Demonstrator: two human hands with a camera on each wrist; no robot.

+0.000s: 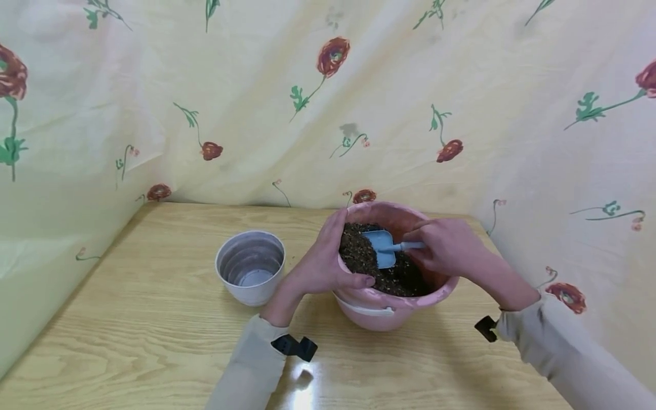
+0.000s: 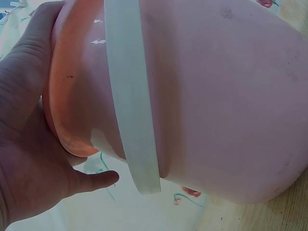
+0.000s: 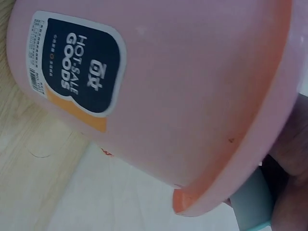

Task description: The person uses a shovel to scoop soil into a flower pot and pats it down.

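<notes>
A pink bucket [image 1: 371, 319] with a white handle strap [image 2: 132, 96] stands on the table, partly filled with dark soil [image 1: 356, 250]. My left hand [image 1: 323, 265] holds its left rim, the thumb over the near edge; the left wrist view shows that hand [image 2: 33, 139] against the rim. Inside the bucket, my right hand [image 1: 451, 245] grips the handle of a small blue shovel [image 1: 381, 245], whose blade lies against the soil. From the right wrist, the bucket wall [image 3: 178, 86] hides most of that hand [image 3: 291, 144].
Left of the bucket stands a white plastic pot [image 1: 251, 293] with nothing inside. Both sit on a light wooden table [image 1: 154, 319]. Flowered cloth [image 1: 246, 102] hangs behind the table and along its sides.
</notes>
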